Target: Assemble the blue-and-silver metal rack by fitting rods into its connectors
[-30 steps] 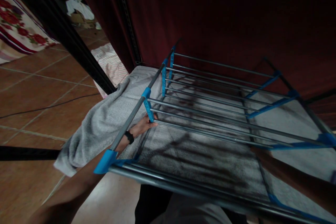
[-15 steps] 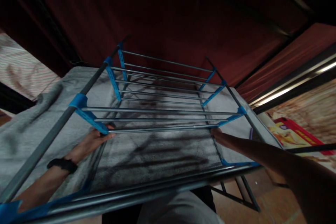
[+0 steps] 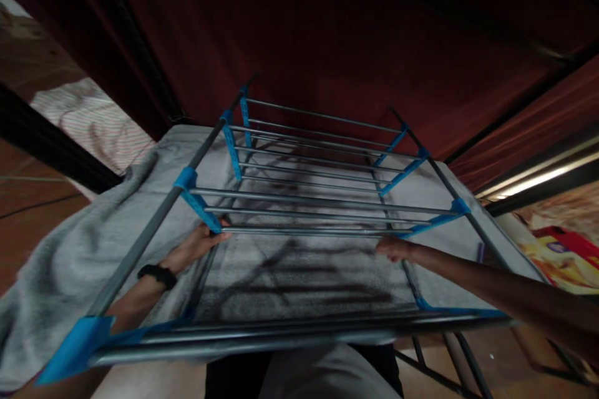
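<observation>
A rack of grey metal tubes (image 3: 327, 202) with blue plastic brackets (image 3: 199, 209) lies on its side over a grey blanket (image 3: 290, 274). At the near left corner of the middle shelf, my left hand (image 3: 206, 240) is closed around the bracket and tube end; a dark band circles that wrist. My right hand (image 3: 392, 248) is closed at the right end of the same shelf's lowest tube, by the blue bracket there. Its fingertips are partly hidden. Closer to me, another shelf's tubes (image 3: 262, 340) cross just above my lap.
Dark red curtains (image 3: 299, 31) hang behind the rack. Black frame bars (image 3: 56, 137) stand at left, near a striped cloth (image 3: 88, 112). A red and yellow box (image 3: 566, 255) sits at right. Dark metal legs (image 3: 444, 361) show below on the floor.
The view has turned left, so the rack and both hands appear further right. My right hand sits slightly lower against the tube end. My left hand keeps its hold on the bracket.
</observation>
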`<state>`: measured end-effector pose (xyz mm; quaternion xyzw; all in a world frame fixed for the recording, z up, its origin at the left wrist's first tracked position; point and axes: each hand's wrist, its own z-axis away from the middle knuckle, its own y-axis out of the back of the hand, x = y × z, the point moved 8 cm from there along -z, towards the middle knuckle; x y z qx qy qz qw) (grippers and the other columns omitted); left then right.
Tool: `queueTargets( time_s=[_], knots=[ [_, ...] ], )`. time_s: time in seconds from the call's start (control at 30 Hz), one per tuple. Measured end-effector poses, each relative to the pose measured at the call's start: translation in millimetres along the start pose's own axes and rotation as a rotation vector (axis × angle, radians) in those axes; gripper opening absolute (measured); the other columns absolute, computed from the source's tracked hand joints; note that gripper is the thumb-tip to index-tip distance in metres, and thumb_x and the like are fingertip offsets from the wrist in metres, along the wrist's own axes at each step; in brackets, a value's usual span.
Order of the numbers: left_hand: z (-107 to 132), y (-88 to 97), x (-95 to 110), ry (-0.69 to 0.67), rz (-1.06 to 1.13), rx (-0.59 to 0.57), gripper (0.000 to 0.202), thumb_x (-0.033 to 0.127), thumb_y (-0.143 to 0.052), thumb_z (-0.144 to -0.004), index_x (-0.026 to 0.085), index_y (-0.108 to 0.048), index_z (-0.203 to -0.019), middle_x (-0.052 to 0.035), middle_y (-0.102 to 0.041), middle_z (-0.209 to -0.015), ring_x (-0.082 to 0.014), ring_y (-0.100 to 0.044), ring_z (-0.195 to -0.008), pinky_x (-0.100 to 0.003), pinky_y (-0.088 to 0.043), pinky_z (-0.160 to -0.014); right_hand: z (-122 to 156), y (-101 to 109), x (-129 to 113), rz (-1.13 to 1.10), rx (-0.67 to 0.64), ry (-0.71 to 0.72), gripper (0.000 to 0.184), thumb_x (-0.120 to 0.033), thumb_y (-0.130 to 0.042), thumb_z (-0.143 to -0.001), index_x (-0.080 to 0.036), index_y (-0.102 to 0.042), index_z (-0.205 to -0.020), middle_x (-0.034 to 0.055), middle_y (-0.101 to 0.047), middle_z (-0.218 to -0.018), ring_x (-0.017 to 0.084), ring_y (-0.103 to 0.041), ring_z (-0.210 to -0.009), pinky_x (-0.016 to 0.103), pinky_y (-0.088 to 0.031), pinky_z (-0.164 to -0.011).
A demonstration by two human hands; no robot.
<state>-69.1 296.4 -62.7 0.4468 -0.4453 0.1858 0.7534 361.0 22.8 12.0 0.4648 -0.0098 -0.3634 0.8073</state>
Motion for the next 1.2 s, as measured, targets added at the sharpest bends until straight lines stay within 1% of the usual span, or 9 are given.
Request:
queueTargets(
  time_s=[0.07,0.13,0.2,0.23,0.33,0.5,0.73,0.93,1.2],
  knots=[
    [2,-1.3,3,-0.034,0.033,0.001,0.044,0.065,-0.067,-0.07,0.026,-0.063,-0.091,-0.0042,-0.068,-0.089,-0.031,-0.061,-0.093,-0.044,-0.05,-0.092,-4,-18,-37,0.042,-0.033,0.18,0.019,-0.031,-0.055,-0.088,-0.02,-0.07,-0.087,0.0075,-0.071,-0.087,0.022,-0.068,-0.087,0.034,-0.055,-0.083],
    [3,-2.8,5,-0.061,0.052,-0.009,0.038,0.063,-0.067,-0.072,0.028,-0.063,-0.087,-0.0041,-0.067,-0.086,-0.0299,-0.06,-0.09,-0.044,-0.049,-0.09,2,-35,-78,0.145,0.011,0.464,0.03,-0.027,-0.045,-0.094,-0.022,-0.07,-0.112,0.0091,-0.07,-0.116,0.022,-0.065,-0.11,0.038,-0.049,-0.103],
    [3,-3.4,6,-0.088,0.06,-0.014,0.034,0.061,-0.068,-0.072,0.029,-0.062,-0.084,-0.0043,-0.065,-0.083,-0.0294,-0.059,-0.088,-0.045,-0.049,-0.089,11,-48,-110,0.289,0.127,0.712,0.045,-0.024,-0.04,-0.097,-0.021,-0.058,-0.138,0.0112,-0.058,-0.142,0.025,-0.054,-0.131,0.044,-0.041,-0.115],
    [4,-3.1,7,-0.101,0.063,-0.01,0.034,0.06,-0.068,-0.072,0.029,-0.062,-0.083,-0.0046,-0.065,-0.083,-0.0295,-0.058,-0.087,-0.045,-0.048,-0.089,10,-52,-119,0.358,0.187,0.766,0.05,-0.024,-0.04,-0.097,-0.019,-0.051,-0.146,0.0132,-0.051,-0.15,0.027,-0.049,-0.137,0.047,-0.038,-0.117],
    [4,-3.1,5,-0.118,0.064,-0.004,0.032,0.057,-0.068,-0.074,0.028,-0.062,-0.085,-0.0054,-0.064,-0.085,-0.0292,-0.057,-0.088,-0.045,-0.048,-0.087,-15,-61,-127,0.482,0.24,0.681,0.055,-0.023,-0.043,-0.097,-0.011,-0.042,-0.151,0.0202,-0.051,-0.149,0.032,-0.052,-0.135,0.048,-0.043,-0.112],
    [3,-5.4,-1,-0.133,0.073,-0.016,0.031,0.055,-0.069,-0.076,0.027,-0.062,-0.087,-0.0058,-0.062,-0.084,-0.0283,-0.056,-0.085,-0.044,-0.048,-0.08,-49,-65,-130,0.509,0.173,0.612,0.038,-0.016,-0.033,-0.1,-0.015,-0.061,-0.126,0.0157,-0.066,-0.124,0.027,-0.064,-0.112,0.041,-0.051,-0.096],
    [0,-7.5,-8,-0.129,0.093,-0.014,0.035,0.057,-0.068,-0.075,0.026,-0.06,-0.088,-0.0065,-0.058,-0.086,-0.0282,-0.054,-0.086,-0.047,-0.048,-0.083,-52,-68,-125,0.45,0.168,0.669,0.032,-0.016,-0.032,-0.101,-0.018,-0.061,-0.114,0.0127,-0.067,-0.116,0.024,-0.064,-0.106,0.037,-0.048,-0.094],
    [-1,-8.2,-9,-0.124,0.115,-0.023,0.035,0.057,-0.07,-0.076,0.028,-0.061,-0.092,-0.0088,-0.061,-0.094,-0.0307,-0.056,-0.092,-0.051,-0.048,-0.091,-53,-63,-127,0.448,0.187,0.58,0.034,-0.04,-0.031,-0.107,-0.021,-0.058,-0.112,0.0095,-0.069,-0.108,0.024,-0.067,-0.098,0.033,-0.047,-0.08],
    [-3,-9.0,-11,-0.092,0.132,-0.038,0.031,0.054,-0.07,-0.075,0.031,-0.06,-0.092,-0.0071,-0.062,-0.098,-0.032,-0.058,-0.098,-0.053,-0.046,-0.097,-39,-57,-138,0.463,0.251,0.625,0.039,-0.037,-0.026,-0.109,-0.018,-0.06,-0.106,0.011,-0.071,-0.096,0.025,-0.069,-0.089,0.034,-0.038,-0.07]
  ],
)
